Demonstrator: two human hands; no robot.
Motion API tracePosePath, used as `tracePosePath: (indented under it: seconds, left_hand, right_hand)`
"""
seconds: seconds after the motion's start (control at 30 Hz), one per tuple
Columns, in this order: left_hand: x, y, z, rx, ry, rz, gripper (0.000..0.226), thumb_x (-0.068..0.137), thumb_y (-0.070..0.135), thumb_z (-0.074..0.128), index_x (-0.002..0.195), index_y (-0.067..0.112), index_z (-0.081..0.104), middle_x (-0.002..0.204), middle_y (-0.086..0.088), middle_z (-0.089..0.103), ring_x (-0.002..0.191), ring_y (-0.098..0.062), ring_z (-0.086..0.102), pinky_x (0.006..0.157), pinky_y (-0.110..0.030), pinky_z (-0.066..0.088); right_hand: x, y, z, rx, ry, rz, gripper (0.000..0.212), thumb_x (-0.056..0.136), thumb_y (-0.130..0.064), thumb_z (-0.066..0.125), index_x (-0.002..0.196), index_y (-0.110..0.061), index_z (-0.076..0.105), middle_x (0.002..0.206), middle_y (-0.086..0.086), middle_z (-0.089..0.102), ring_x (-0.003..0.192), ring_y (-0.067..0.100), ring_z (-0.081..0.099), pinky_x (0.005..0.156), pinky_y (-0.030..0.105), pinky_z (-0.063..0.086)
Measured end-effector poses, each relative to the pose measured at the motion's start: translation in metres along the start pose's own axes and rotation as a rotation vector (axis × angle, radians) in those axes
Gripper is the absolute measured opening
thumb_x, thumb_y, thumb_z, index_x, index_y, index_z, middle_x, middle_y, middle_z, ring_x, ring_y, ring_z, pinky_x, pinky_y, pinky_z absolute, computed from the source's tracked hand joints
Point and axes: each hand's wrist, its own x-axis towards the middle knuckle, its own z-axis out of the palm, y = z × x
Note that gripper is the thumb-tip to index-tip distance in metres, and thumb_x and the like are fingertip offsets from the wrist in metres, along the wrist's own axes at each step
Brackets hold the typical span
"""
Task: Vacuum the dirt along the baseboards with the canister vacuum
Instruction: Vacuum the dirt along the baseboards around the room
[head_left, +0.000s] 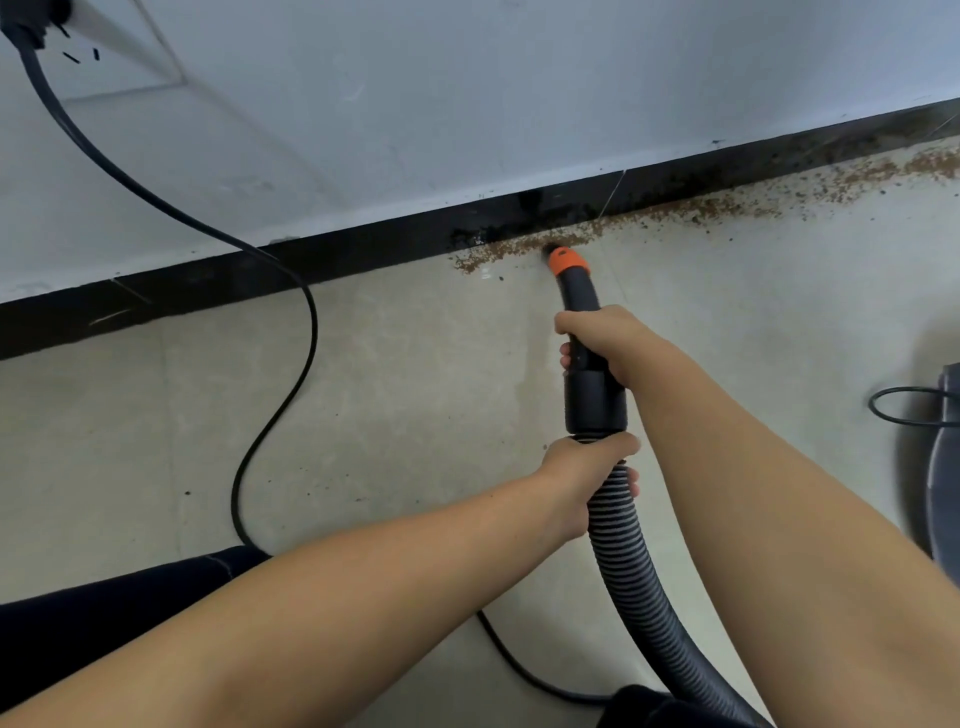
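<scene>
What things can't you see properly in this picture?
Head view:
- Canister vacuum: cut off by the right edge and blurred.
- Plug: cut off by the top-left corner.
- Nozzle opening: faces away, into the dirt.
- Hose under the left hand: covered by fingers.

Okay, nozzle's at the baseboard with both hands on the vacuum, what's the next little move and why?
Probably slide the orange-tipped nozzle a little to the right along the black baseboard. Its tip sits near the left end of the brown dirt, and most of the strip runs rightward along the wall. The right hand grips the wand and the left hand holds the ribbed hose, so both can guide it.
</scene>
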Motion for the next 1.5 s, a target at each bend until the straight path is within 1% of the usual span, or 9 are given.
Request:
tracePosePath:
  seconds: [0.23, 0.5, 0.6, 0.7, 0.87, 1.07, 1.23, 1.37, 1.5]
  left_hand:
    - [0.021, 0.023, 0.011, 0.048, -0.027, 0.013, 0.014, 0.086, 0.016, 0.068, 0.09, 0.008, 0.056, 0.069, -0.007, 0.06, 0.057, -0.017, 0.057, 0.059, -0.026, 0.051]
    - [0.018, 0.01, 0.013, -0.053, 0.065, 0.042, 0.012, 0.086, 0.013, 0.064, 0.092, 0.006, 0.057, 0.068, -0.008, 0.059, 0.056, -0.019, 0.055, 0.061, -0.028, 0.05]
    - [0.012, 0.002, 0.006, -0.1, 0.098, 0.049, 0.024, 0.085, 0.014, 0.066, 0.105, 0.002, 0.062, 0.069, -0.008, 0.062, 0.062, -0.022, 0.058, 0.067, -0.031, 0.052]
    - [0.005, -0.004, -0.004, -0.137, 0.112, 0.059, 0.034, 0.085, 0.014, 0.067, 0.115, -0.001, 0.061, 0.073, -0.009, 0.064, 0.065, -0.023, 0.059, 0.064, -0.029, 0.052]
    - [-0.006, -0.005, -0.01, -0.141, 0.1, 0.072, 0.029, 0.085, 0.014, 0.067, 0.11, 0.001, 0.062, 0.075, -0.009, 0.063, 0.065, -0.023, 0.059, 0.063, -0.029, 0.052]
    - [-0.013, -0.014, 0.002, -0.089, 0.039, 0.058, 0.013, 0.085, 0.01, 0.064, 0.094, 0.006, 0.055, 0.066, -0.009, 0.057, 0.051, -0.017, 0.053, 0.047, -0.021, 0.048]
    - [-0.017, -0.027, 0.01, -0.116, 0.051, 0.037, 0.017, 0.083, 0.014, 0.067, 0.096, 0.006, 0.06, 0.067, -0.007, 0.06, 0.052, -0.017, 0.055, 0.052, -0.022, 0.049]
    - [-0.017, -0.025, 0.001, -0.159, 0.097, 0.039, 0.031, 0.083, 0.016, 0.069, 0.11, 0.003, 0.063, 0.072, -0.005, 0.064, 0.061, -0.019, 0.06, 0.056, -0.024, 0.052]
    - [-0.015, -0.014, -0.016, -0.157, 0.144, 0.065, 0.022, 0.084, 0.014, 0.067, 0.103, 0.003, 0.062, 0.069, -0.006, 0.063, 0.061, -0.021, 0.059, 0.059, -0.026, 0.051]
  right_hand:
    - [0.025, -0.012, -0.025, 0.076, 0.073, 0.024, 0.019, 0.085, -0.008, 0.06, 0.099, -0.004, 0.049, 0.066, 0.009, 0.057, 0.037, 0.015, 0.055, 0.043, 0.021, 0.051]
    - [0.023, -0.013, -0.007, -0.046, -0.071, 0.003, 0.014, 0.082, -0.009, 0.061, 0.091, -0.006, 0.051, 0.061, 0.007, 0.058, 0.041, 0.015, 0.057, 0.049, 0.024, 0.053]
    - [0.015, -0.01, 0.009, -0.094, -0.141, -0.014, 0.014, 0.082, -0.01, 0.061, 0.091, -0.007, 0.051, 0.061, 0.007, 0.058, 0.042, 0.016, 0.057, 0.049, 0.026, 0.053]
    - [0.007, -0.007, 0.026, -0.132, -0.193, -0.03, 0.014, 0.081, -0.01, 0.061, 0.091, -0.007, 0.051, 0.058, 0.006, 0.059, 0.043, 0.016, 0.057, 0.051, 0.028, 0.053]
    - [-0.002, -0.005, 0.032, -0.138, -0.201, -0.046, 0.013, 0.081, -0.01, 0.061, 0.091, -0.008, 0.052, 0.061, 0.007, 0.059, 0.044, 0.016, 0.057, 0.052, 0.028, 0.053]
    - [-0.009, 0.006, 0.006, -0.083, -0.108, -0.015, 0.012, 0.082, -0.01, 0.06, 0.089, -0.007, 0.051, 0.064, 0.008, 0.057, 0.045, 0.017, 0.055, 0.058, 0.03, 0.053]
    - [-0.018, 0.01, 0.007, -0.162, -0.189, 0.007, 0.014, 0.083, -0.01, 0.06, 0.093, -0.007, 0.051, 0.062, 0.008, 0.058, 0.046, 0.018, 0.056, 0.055, 0.03, 0.053]
    - [-0.018, 0.007, 0.022, -0.188, -0.219, -0.018, 0.016, 0.083, -0.01, 0.06, 0.095, -0.007, 0.051, 0.063, 0.009, 0.058, 0.046, 0.017, 0.056, 0.053, 0.029, 0.053]
    - [-0.013, 0.002, 0.042, -0.141, -0.193, -0.051, 0.014, 0.083, -0.009, 0.06, 0.093, -0.008, 0.05, 0.064, 0.009, 0.057, 0.045, 0.017, 0.055, 0.053, 0.029, 0.052]
